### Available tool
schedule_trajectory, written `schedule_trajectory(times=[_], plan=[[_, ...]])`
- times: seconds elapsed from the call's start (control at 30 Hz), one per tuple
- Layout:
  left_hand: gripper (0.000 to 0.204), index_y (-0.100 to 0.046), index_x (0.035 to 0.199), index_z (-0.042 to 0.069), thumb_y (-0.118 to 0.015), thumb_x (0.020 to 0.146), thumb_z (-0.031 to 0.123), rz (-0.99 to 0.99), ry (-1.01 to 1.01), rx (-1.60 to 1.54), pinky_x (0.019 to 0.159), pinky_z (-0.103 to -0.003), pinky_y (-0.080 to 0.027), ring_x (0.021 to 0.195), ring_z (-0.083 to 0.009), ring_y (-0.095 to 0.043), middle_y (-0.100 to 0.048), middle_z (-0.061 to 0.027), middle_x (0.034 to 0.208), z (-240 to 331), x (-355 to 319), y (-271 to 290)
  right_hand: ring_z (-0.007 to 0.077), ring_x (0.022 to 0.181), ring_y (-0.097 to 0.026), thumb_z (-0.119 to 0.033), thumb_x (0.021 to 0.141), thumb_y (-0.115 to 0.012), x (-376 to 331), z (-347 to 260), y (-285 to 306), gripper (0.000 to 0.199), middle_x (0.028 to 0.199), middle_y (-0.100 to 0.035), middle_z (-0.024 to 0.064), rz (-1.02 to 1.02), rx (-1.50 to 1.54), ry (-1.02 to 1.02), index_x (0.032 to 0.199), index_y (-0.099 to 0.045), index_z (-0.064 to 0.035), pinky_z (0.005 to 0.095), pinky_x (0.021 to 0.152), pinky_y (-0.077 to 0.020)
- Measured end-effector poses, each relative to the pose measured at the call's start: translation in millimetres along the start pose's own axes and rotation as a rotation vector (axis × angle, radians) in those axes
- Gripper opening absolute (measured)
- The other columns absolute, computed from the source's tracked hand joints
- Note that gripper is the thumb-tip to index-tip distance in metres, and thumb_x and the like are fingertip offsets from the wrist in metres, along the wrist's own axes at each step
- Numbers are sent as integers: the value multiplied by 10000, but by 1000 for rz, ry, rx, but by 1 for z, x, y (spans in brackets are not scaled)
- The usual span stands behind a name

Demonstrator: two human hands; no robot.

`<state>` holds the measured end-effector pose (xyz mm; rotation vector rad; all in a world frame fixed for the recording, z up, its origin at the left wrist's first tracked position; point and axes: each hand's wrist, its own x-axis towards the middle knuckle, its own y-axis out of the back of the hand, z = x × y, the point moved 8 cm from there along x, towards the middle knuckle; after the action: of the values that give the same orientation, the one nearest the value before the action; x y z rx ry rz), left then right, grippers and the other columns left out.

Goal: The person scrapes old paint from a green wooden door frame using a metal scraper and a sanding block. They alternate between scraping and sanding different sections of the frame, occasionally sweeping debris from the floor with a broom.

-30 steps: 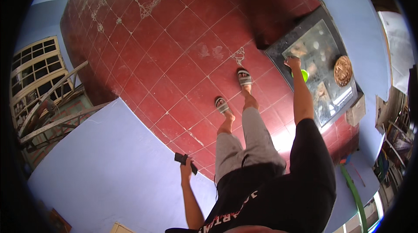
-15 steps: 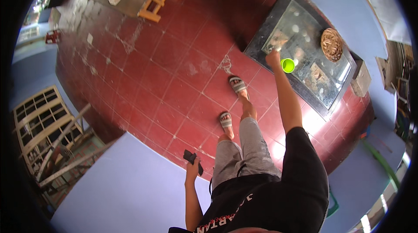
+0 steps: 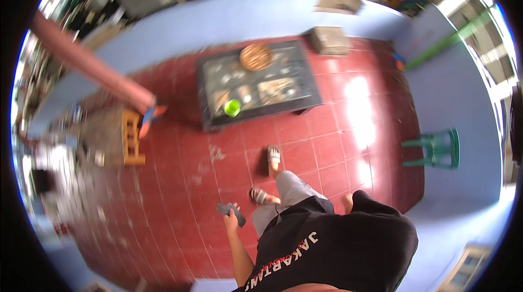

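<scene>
My left hand (image 3: 233,218) is low in the view, left of my shorts, with its fingers closed round a dark grey, flat oblong thing (image 3: 224,209); motion blur keeps its kind unclear. Only a small patch of bare skin shows below my right sleeve, beside the shorts, and the right hand itself is hidden. Ahead of me stands a low table (image 3: 256,113) with a dark frame and a glass top. A bright green cup (image 3: 232,108) rests near its front left corner, apart from both hands. A round brown woven basket (image 3: 256,57) lies at its far edge.
A pale block (image 3: 330,41) sits beyond the table's right end, by the low blue wall (image 3: 180,22). On the right is a green plastic chair (image 3: 442,148). At the left are a pink post (image 3: 98,68) and a yellow wooden frame (image 3: 131,136). Red tiles cover the floor.
My view has turned right, so the table now lies ahead. My right arm has drawn back from the green cup, which stays on the table. My left hand still holds the dark thing.
</scene>
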<state>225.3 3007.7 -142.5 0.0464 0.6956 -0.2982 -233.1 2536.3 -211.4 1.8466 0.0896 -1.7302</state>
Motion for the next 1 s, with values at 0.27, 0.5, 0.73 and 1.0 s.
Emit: schedule_trajectory(times=[0.27, 0.5, 0.73, 1.0], plan=[[310, -693, 1097, -35, -587, 965, 225, -480, -252, 751, 661, -344, -532, 767, -161, -710, -763, -112, 911, 121, 45, -318, 342, 848, -687, -177, 860, -575, -98, 131, -104, 219, 884, -697, 145, -58, 871, -253, 996, -648, -21, 488, 748, -543], [273, -695, 947, -52, -602, 933, 204, -576, -350, 971, 717, -414, -556, 780, -259, -722, -723, -164, 823, 121, 124, -549, 364, 879, -685, -184, 889, -557, -40, 104, -116, 299, 944, -695, 175, -13, 1718, -283, 1113, -606, 8, 506, 778, -546], [254, -697, 958, -24, -717, 855, 207, -473, -203, 1422, 780, -449, -548, 913, -342, -719, -729, -196, 968, 71, 142, -614, 385, 910, -684, -192, 918, -540, 5, 161, -48, 388, 1005, -694, 204, -144, 2333, -459, 1230, -565, 37, 524, 808, -548], [315, -709, 1072, 17, -764, 779, 120, -385, -153, 1801, 906, -439, -529, 1103, -347, -666, -703, -218, 1117, 82, 161, -840, 351, 775, -702, -212, 958, -515, 65, 381, 142, 358, 995, -706, 203, 491, 2371, -584, 1235, -576, 7, 504, 689, -575]])
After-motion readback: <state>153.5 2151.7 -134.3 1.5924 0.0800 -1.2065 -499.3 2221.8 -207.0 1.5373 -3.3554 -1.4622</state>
